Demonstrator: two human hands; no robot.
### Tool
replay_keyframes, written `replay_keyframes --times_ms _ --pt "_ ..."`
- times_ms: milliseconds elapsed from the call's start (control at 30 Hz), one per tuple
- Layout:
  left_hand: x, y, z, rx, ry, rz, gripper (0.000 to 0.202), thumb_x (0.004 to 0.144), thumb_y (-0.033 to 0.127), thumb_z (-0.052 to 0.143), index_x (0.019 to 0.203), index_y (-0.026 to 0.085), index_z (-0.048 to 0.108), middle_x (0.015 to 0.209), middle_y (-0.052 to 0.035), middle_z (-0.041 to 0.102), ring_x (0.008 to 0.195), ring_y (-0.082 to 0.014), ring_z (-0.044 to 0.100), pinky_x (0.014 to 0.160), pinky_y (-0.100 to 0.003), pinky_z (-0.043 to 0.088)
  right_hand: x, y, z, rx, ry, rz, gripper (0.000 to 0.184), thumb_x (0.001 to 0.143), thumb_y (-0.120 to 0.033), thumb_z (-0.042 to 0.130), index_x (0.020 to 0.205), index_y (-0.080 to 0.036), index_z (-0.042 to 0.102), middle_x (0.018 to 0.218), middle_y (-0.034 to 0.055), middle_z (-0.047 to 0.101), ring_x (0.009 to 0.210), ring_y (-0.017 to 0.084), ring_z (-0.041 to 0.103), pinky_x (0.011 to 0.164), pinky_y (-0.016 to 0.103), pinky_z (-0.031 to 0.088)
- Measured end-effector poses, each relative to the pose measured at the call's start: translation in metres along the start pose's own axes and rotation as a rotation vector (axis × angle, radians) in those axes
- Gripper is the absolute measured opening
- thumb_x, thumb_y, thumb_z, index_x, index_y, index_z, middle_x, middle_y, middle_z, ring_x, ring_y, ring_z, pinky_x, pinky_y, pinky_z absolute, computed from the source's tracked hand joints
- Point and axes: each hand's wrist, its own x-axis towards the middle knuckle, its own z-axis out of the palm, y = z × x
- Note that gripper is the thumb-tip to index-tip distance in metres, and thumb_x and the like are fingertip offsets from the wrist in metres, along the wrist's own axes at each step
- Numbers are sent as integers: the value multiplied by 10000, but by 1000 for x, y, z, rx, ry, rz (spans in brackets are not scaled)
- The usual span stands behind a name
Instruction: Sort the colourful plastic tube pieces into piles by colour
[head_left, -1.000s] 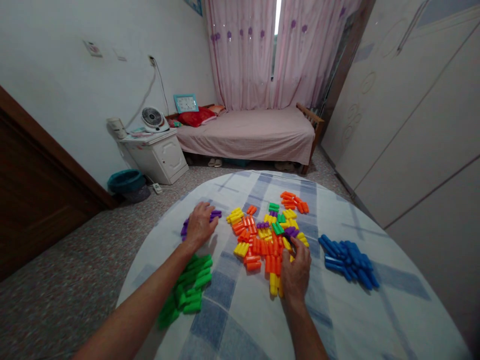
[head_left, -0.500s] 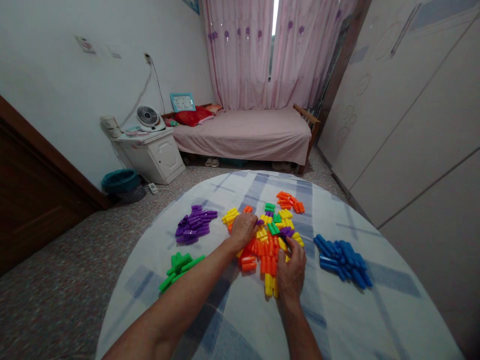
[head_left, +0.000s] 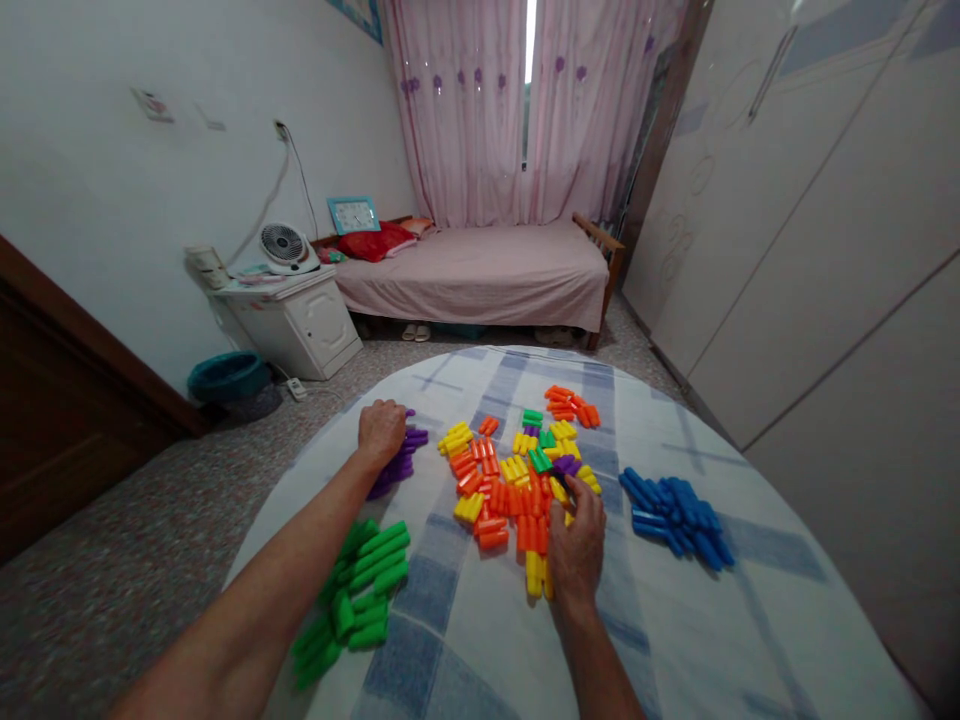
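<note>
Small plastic tubes lie sorted by colour on a round table with a blue-checked cloth (head_left: 480, 640). My left hand (head_left: 380, 430) is closed over the purple pile (head_left: 403, 462) at the left; what it holds is hidden. My right hand (head_left: 576, 540) rests on the near right edge of the mixed pile (head_left: 517, 475) of orange, yellow, green and purple tubes, with its fingers curled at a purple tube (head_left: 564, 465). A green pile (head_left: 360, 590) lies under my left forearm. A blue pile (head_left: 675, 510) lies to the right of my right hand.
A small orange group (head_left: 570, 403) lies at the far side of the cloth. Beyond the table stand a pink bed (head_left: 480, 275), a white cabinet (head_left: 292, 320) with a fan (head_left: 282, 245), a teal basin (head_left: 225, 375) and white wardrobes (head_left: 825, 250) along the right.
My left hand went from the purple pile to the mixed pile and is back over the purple pile, closed. My right hand stayed at the mixed pile's near right edge.
</note>
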Motion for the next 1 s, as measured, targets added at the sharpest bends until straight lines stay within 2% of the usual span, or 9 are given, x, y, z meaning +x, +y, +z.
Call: replay_keyframes --times_ms 133,267,367,467,567,667,800,1000 --pt "-3 3 3 -2 -53 2 253 830 108 461 810 135 712 935 -201 676 1009 -332 597 840 -458 443 0 -1 0 -16 1 2 413 810 -271 402 1186 -161 535 1170 117 551 1122 246 475 986 393 358" --pt "-2 27 -5 -50 -56 49 288 804 103 454 944 126 705 1051 -189 659 1091 -321 562 904 -456 431 -1 0 2 -15 6 10 417 810 -271 402 1191 -164 532 1175 111 552 1136 241 472 991 397 359" --pt "3 65 -6 -143 -70 116 345 821 157 457 1097 168 663 1166 -111 643 1108 -238 565 942 -346 429 -1 0 3 -11 4 16 420 810 -265 400 1195 -163 531 1189 113 549 1146 237 469 993 395 362" --pt "9 114 -1 -240 -111 196 323 858 275 465 1112 236 660 1149 -28 667 1072 -165 589 915 -242 434 -1 -1 2 -5 8 17 413 811 -256 399 1190 -168 536 1184 107 553 1144 231 472 1006 395 353" --pt "12 159 8 -288 -145 204 329 848 381 484 1064 237 686 1096 -51 690 1040 -202 610 863 -276 462 -2 -3 1 10 14 19 409 814 -251 394 1191 -172 532 1183 107 555 1150 227 468 1011 398 351" --pt "15 190 14 -310 -171 146 370 800 459 530 980 196 717 1034 -118 703 1023 -273 619 836 -342 474 -1 -3 1 29 16 20 405 814 -257 395 1187 -173 531 1183 113 555 1155 232 465 1002 405 357" --pt "19 206 19 -367 -207 69 341 730 446 605 895 176 734 997 -152 710 1018 -309 623 821 -352 471 1 -3 0 44 17 22 408 805 -270 407 1178 -167 536 1183 120 558 1150 237 469 1006 412 352" --pt "20 196 25 -577 -246 -5 169 661 296 660 770 178 712 872 -115 730 874 -260 660 709 -298 461 0 -2 1 47 14 18 406 802 -260 411 1178 -170 535 1190 118 559 1157 236 467 1004 406 358"
